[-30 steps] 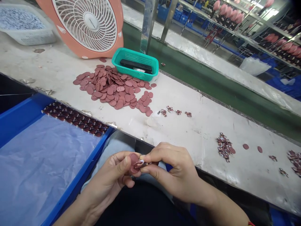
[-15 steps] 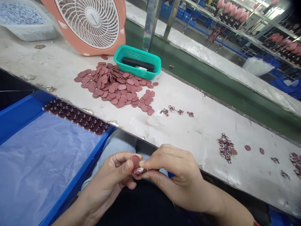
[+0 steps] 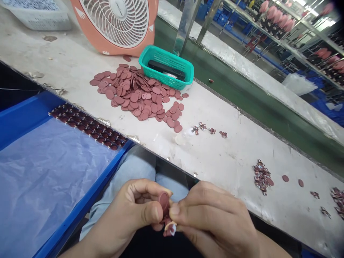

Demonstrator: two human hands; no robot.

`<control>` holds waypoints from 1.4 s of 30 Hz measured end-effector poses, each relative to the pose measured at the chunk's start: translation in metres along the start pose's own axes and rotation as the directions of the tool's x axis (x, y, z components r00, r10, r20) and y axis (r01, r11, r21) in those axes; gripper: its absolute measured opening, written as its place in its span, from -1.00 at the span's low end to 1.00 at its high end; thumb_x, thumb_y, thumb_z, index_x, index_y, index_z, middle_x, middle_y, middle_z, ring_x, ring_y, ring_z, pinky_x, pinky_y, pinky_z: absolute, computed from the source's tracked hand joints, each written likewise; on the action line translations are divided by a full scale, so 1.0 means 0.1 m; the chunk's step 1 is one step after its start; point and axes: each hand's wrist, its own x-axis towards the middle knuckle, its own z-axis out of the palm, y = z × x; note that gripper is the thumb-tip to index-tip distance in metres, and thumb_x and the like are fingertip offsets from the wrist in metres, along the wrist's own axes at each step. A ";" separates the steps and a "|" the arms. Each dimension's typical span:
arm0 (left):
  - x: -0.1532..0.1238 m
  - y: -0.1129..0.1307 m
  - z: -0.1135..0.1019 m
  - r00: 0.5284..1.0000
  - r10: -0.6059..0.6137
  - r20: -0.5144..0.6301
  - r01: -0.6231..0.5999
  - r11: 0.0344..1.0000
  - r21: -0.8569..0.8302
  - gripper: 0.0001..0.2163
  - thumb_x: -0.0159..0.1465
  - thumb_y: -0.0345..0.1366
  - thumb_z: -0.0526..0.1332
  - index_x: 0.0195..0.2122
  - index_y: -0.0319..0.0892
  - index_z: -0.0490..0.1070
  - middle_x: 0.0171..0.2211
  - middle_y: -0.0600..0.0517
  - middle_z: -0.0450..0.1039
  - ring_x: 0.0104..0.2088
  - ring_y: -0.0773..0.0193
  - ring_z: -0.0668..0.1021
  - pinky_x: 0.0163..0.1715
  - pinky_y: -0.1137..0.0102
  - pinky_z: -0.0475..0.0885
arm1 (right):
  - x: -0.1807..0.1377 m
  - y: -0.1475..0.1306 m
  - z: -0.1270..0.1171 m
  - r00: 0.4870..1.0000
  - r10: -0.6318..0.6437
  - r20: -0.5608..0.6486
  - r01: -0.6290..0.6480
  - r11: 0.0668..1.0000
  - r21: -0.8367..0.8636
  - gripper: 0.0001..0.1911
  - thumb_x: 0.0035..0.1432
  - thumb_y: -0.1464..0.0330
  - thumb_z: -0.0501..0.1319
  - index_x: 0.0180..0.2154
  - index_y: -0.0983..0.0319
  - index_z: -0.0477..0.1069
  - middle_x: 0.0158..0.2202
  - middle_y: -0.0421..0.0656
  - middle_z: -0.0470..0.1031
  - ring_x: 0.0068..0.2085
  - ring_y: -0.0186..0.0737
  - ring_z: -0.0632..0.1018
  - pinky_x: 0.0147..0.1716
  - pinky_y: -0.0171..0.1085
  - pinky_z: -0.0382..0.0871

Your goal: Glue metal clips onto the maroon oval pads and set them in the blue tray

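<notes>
The nearly closed left hand (image 3: 131, 208) pinches a flat maroon oval plastic-looking disc (image 3: 163, 201), the right hand (image 3: 216, 215) tightly pinching a small maroon-and-white sculpted piece (image 3: 170, 228) at its lower edge, both between the hands, where uneven fingertip pressure could make either slip and drop.

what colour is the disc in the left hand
The disc is dull reddish-brown; the head view shows it.

On my feed I read no words or numbers — the mark (image 3: 122, 5) on the orange fan (image 3: 114, 28) is illegible.
</notes>
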 end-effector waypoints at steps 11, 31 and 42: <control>0.13 -0.03 -0.07 0.987 -0.074 -0.140 0.071 0.997 -0.023 -0.73 -0.08 -0.11 0.57 -0.50 -0.18 0.65 -0.59 0.06 0.51 -0.58 0.46 0.44 -0.58 0.63 0.39 | 0.02 0.19 0.12 0.994 0.109 -0.008 -0.108 0.993 0.050 -0.88 0.27 0.50 0.29 -0.15 0.24 0.52 -0.37 -0.14 0.63 -0.39 -0.31 0.60 -0.36 -0.33 0.54; 0.10 0.02 0.00 0.992 -0.084 -0.098 0.087 0.996 0.023 -0.71 -0.03 -0.03 0.53 -0.42 -0.12 0.67 -0.51 0.04 0.55 -0.49 0.39 0.51 -0.59 0.64 0.43 | 0.06 0.22 0.01 0.984 0.170 -0.054 -0.154 0.963 0.221 -0.85 0.18 0.50 0.37 -0.17 0.27 0.57 -0.37 -0.15 0.64 -0.41 -0.35 0.59 -0.37 -0.36 0.50; 0.06 0.04 -0.04 0.993 -0.083 -0.077 0.086 0.996 0.037 -0.62 -0.08 0.07 0.51 -0.46 -0.16 0.64 -0.51 0.04 0.41 -0.46 0.34 0.46 -0.60 0.61 0.41 | -0.01 0.19 -0.04 0.945 0.301 -0.130 -0.231 0.892 0.388 -0.74 0.14 0.52 0.39 -0.13 0.16 0.58 -0.34 -0.18 0.62 -0.36 -0.31 0.58 -0.36 -0.33 0.51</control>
